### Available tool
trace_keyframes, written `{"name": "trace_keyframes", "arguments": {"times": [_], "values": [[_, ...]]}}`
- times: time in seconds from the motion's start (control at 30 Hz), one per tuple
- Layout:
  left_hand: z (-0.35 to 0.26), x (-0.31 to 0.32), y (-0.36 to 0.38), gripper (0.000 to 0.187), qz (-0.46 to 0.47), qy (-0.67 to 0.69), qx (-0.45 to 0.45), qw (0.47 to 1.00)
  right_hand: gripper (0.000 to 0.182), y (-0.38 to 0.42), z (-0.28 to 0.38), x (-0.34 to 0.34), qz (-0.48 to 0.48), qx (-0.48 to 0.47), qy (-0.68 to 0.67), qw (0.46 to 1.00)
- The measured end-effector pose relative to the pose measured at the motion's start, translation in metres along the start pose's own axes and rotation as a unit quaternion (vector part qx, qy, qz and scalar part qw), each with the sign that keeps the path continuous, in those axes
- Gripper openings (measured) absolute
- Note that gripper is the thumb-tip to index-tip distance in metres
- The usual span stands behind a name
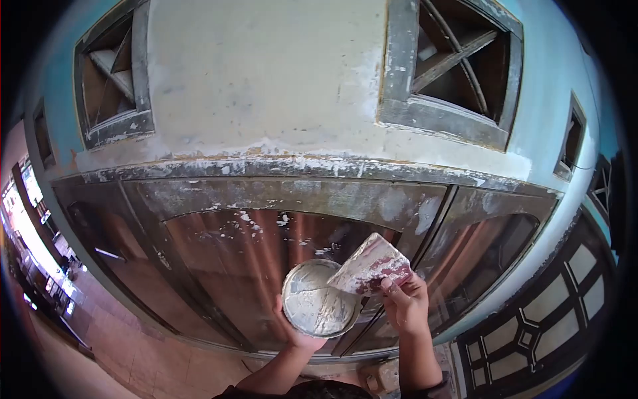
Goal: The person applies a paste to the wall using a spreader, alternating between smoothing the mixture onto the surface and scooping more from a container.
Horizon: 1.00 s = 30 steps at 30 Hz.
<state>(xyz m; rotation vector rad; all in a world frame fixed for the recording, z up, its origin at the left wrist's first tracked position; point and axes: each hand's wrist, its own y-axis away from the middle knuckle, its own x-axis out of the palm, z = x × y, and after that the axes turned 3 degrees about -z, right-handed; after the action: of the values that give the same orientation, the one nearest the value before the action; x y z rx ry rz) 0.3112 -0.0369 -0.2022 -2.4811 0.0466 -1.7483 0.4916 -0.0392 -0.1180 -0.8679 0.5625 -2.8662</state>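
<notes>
Head view, what's held?
— Left hand (297, 330) cups a round pan (320, 298) of putty from below; right hand (403, 302) pinches the scraper (369, 266), probably stiff, light, by its base, blade touching the pan's rim

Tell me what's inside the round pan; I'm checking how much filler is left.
The round pan holds pale putty smeared across its bottom. The scraper in the right hand overlaps its upper right rim, hiding that part.
</notes>
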Motion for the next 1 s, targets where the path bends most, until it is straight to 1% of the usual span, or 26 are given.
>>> {"name": "trace_keyframes", "arguments": {"times": [0.03,0.1,0.13,0.2,0.23,0.27,0.3,0.33,0.4,0.43,0.47,0.53,0.6,0.7,0.73,0.8,0.87,0.93,0.97,1.0], "values": [[0.0,0.0,-0.001,0.084,0.0,0.0,0.01,1.0,0.027,0.001,0.001,0.002,0.007,-0.004,-0.01,1.0],[0.001,-0.006,-0.002,0.085,-0.013,-0.001,0.02,1.0,0.028,0.004,0.002,0.007,-0.011,-0.011,-0.026,1.0],[0.0,-0.008,-0.001,0.085,-0.01,-0.001,0.015,1.0,0.029,0.005,0.002,0.008,-0.023,-0.01,-0.046,0.999],[-0.003,-0.007,0.001,0.087,0.024,0.038,-0.017,0.999,0.031,0.01,-0.002,0.003,-0.027,-0.007,-0.041,0.999],[-0.003,-0.003,0.001,0.089,0.052,0.039,-0.026,0.998,0.032,0.011,-0.005,-0.001,-0.01,-0.008,-0.03,0.999],[-0.001,-0.004,0.0,0.089,0.055,0.04,-0.029,0.997,0.033,0.012,-0.006,-0.003,0.007,-0.008,-0.018,1.0],[0.001,-0.005,-0.001,0.09,0.057,0.048,-0.043,0.996,0.033,0.013,-0.003,0.001,-0.014,0.001,-0.025,1.0],[0.002,-0.006,-0.001,0.09,0.06,0.056,-0.057,0.995,0.033,0.012,-0.002,0.0,-0.014,0.0,-0.024,1.0],[0.003,-0.001,-0.001,0.09,0.081,0.065,-0.067,0.992,0.032,0.01,-0.001,-0.002,-0.024,0.012,-0.143,0.989],[0.004,0.001,-0.001,0.09,0.101,0.074,-0.078,0.989,0.032,0.009,0.003,0.0,-0.037,0.02,-0.159,0.986],[0.005,0.001,-0.001,0.09,0.102,0.073,-0.076,0.989,0.032,0.009,0.005,0.0,-0.035,0.02,-0.159,0.986],[0.006,-0.001,0.0,0.09,0.101,0.1,-0.09,0.986,0.033,0.01,0.007,0.0,-0.053,0.036,-0.202,0.977],[0.002,0.002,-0.001,0.09,0.101,0.094,-0.085,0.987,0.035,0.013,0.009,0.005,-0.047,0.05,-0.203,0.977],[-0.003,0.004,-0.002,0.09,0.079,0.089,-0.095,0.988,0.034,0.014,0.014,0.02,-0.088,0.043,-0.147,0.984],[-0.006,0.007,-0.002,0.09,0.078,0.09,-0.084,0.989,0.034,0.012,0.013,0.021,-0.08,0.049,-0.148,0.985],[-0.012,0.011,-0.002,0.088,0.078,0.056,-0.076,0.993,0.032,0.013,0.008,0.021,-0.06,0.008,-0.146,0.988],[-0.018,0.008,-0.004,0.089,0.069,0.062,-0.066,0.993,0.03,0.011,0.005,0.028,-0.051,0.009,-0.146,0.988],[-0.025,0.007,-0.006,0.091,0.096,0.092,-0.073,0.988,0.027,0.01,0.004,0.036,-0.052,-0.005,-0.142,0.988],[-0.029,0.006,-0.007,0.092,0.093,0.094,-0.07,0.989,0.027,0.008,0.002,0.04,-0.049,-0.021,-0.13,0.99],[-0.034,0.005,-0.008,0.092,0.091,0.095,-0.065,0.989,0.027,0.006,-0.003,0.041,-0.045,-0.017,-0.131,0.99]]}}
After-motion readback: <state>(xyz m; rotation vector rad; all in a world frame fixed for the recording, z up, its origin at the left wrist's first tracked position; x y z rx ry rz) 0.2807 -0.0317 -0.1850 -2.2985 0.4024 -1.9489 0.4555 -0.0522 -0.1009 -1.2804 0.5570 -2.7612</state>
